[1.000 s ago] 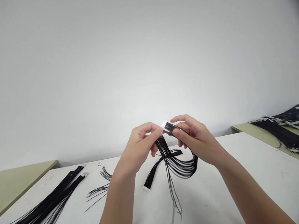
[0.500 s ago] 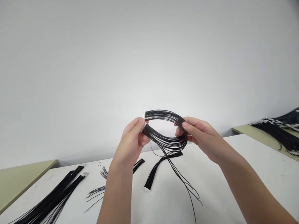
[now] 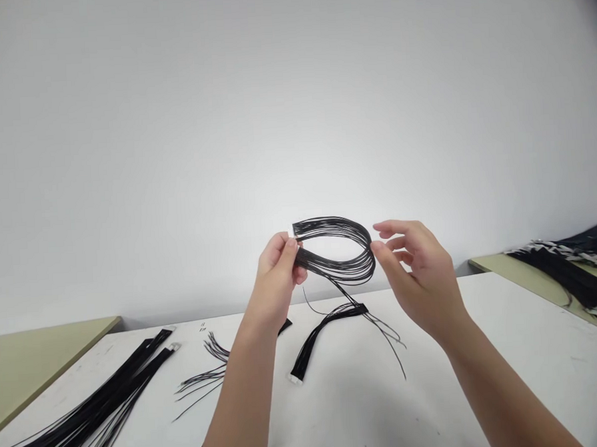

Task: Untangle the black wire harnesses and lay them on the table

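Observation:
A looped black cable bundle with white connectors hangs in the air above the white table. My left hand pinches its connector ends at the left of the loop. Beside the right bend of the loop, my right hand has its fingers apart, with the thumb tip at or very near the wires. Several loose wires trail down from the bundle. Below it, a curved black cable with a white connector at its lower end lies on the table.
Long black cables lie across the left of the white table. Frayed wire ends show beside my left forearm. More black cables are piled on a greenish surface at the right. A pale wall stands behind.
My right hand has opened off the loop's bend and shifted slightly right. My left hand has moved a little right with the connectors, and the trailing wires hang higher.

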